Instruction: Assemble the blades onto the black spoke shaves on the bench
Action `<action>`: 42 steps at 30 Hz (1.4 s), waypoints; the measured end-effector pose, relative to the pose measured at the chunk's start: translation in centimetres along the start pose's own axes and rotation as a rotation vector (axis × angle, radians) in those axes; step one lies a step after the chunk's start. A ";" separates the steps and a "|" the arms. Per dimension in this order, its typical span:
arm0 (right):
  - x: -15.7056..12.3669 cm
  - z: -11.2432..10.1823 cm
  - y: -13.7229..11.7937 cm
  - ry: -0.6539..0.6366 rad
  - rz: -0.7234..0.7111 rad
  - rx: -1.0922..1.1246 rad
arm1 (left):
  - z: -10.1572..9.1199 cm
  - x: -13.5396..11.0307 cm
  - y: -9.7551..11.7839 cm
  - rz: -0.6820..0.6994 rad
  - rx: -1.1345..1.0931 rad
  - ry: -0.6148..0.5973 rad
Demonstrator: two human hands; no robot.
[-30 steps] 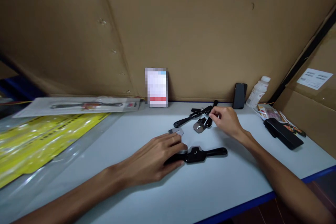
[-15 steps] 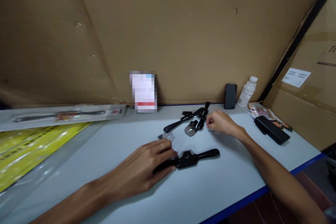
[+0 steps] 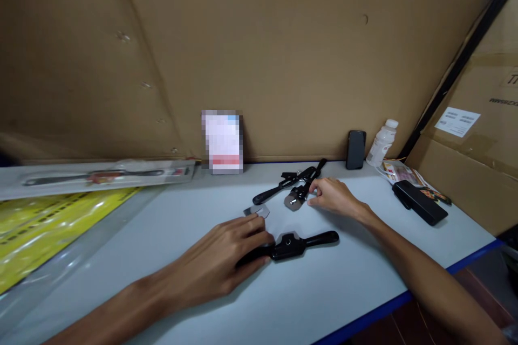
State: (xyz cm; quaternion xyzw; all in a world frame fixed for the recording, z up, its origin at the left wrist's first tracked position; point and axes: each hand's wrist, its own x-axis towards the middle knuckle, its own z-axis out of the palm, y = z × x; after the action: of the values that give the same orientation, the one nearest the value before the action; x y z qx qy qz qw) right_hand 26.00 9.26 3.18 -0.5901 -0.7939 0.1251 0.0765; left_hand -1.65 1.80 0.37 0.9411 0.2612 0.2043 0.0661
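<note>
A black two-handled tool (image 3: 301, 241) lies on the pale table (image 3: 332, 291). My left hand (image 3: 226, 259) covers its left handle, fingers curled over it. Behind it lie a small flat metal blade (image 3: 256, 209), a second black handled tool (image 3: 283, 184) and a small grey metal piece (image 3: 293, 200). My right hand (image 3: 329, 197) rests on the table beside that grey piece, fingers pinched together near it. Whether they hold anything is hidden.
A cardboard wall stands behind the table. Along it are a blurred card (image 3: 222, 141), a dark phone (image 3: 355, 149) and a white bottle (image 3: 381, 143). A black case (image 3: 418, 202) on a leaflet lies right. A packaged tool (image 3: 97, 177) and yellow packets (image 3: 48, 226) lie left.
My right hand has drawn back from the far black tool and slid left toward the grey piece. The view has shifted right. My left hand stays on the near tool.
</note>
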 end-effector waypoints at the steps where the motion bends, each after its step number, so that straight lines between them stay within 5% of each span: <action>1: 0.0 0.0 -0.1 0.004 0.004 0.010 | 0.0 0.0 0.0 0.002 0.001 0.003; 11: -0.4 1.4 -2.1 0.098 0.032 -0.166 | -0.1 0.1 -0.1 0.013 -0.002 0.013; 22: -0.8 -1.7 0.0 -0.121 -0.100 -0.158 | -0.3 0.2 0.1 0.003 -0.013 0.020; 42: -0.9 -0.9 -0.5 -0.114 -0.212 -0.021 | -0.2 0.2 0.1 0.017 -0.014 0.029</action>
State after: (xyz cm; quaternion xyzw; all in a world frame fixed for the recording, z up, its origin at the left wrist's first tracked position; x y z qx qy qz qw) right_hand 26.03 8.40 4.22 -0.4953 -0.8562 0.1416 0.0379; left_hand -1.54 1.81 0.66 0.9397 0.2525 0.2205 0.0673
